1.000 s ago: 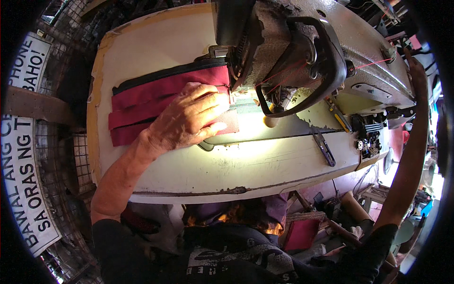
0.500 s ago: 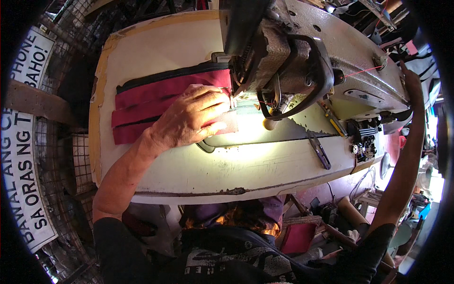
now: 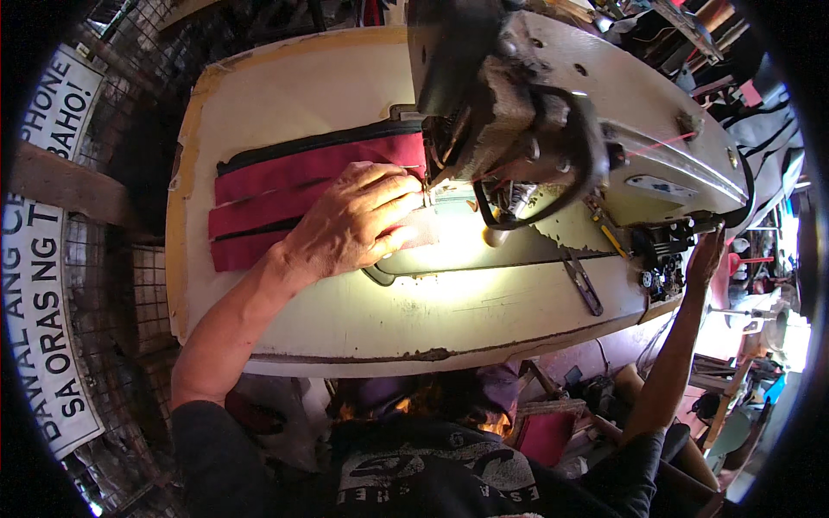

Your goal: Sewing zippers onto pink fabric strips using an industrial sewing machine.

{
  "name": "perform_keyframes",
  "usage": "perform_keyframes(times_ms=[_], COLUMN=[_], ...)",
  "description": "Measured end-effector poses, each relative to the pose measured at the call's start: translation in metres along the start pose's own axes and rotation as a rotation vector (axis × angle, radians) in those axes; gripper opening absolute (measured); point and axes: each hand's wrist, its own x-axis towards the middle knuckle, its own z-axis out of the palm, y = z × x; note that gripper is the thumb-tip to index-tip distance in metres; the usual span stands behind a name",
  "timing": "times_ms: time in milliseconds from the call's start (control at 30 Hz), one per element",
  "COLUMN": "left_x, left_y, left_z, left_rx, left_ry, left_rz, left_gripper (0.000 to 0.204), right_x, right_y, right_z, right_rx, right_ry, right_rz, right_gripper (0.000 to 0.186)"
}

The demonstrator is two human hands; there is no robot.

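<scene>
Since the earlier frames the view has tilted a little, while the left hand (image 3: 358, 226) has kept its place, pressed flat with fingers spread on the maroon fabric (image 3: 285, 198) right beside the needle area of the industrial sewing machine (image 3: 553, 147). That cloth, edged with a black strip that looks like a zipper tape, lies across the cream tabletop (image 3: 285, 95), most of its length stretched out to the left of the machine head and only its right end under the presser foot, lit by the machine's lamp. The right hand (image 3: 706, 259) reaches far to the right end of the machine, near the handwheel; whether it grips anything I cannot tell, as it is half hidden. Judging from how the fabric lies, one short stretch at the right end sits at the needle and the long remainder to the left still waits to be fed through. A dark metal tool (image 3: 580, 281) lies on the tabletop near the front edge.
</scene>
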Motion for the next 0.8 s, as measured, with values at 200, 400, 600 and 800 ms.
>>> perform_keyframes(times_ms=[200, 400, 600, 800], left_x=[-0.006, 0.002, 0.012, -0.017], left_y=[0.042, 0.109, 0.092, 0.067], left_z=[0.001, 0.028, 0.023, 0.012], left_rx=[0.092, 0.179, 0.168, 0.169], left_ry=[-0.014, -0.026, -0.054, 0.069], left_rz=[-0.165, -0.441, -0.335, -0.232], left_gripper=[0.038, 0.04, 0.032, 0.034], right_x=[0.045, -0.014, -0.032, -0.044], right_y=[-0.121, -0.342, -0.44, -0.461], right_z=[-0.116, -0.238, -0.263, -0.264], right_rx=[0.832, 0.704, 1.191, 1.162], right_ry=[0.144, -0.063, -0.245, -0.271], right_rz=[0.632, -0.118, -0.4, -0.44], right_gripper=[0.04, 0.054, 0.033, 0.035])
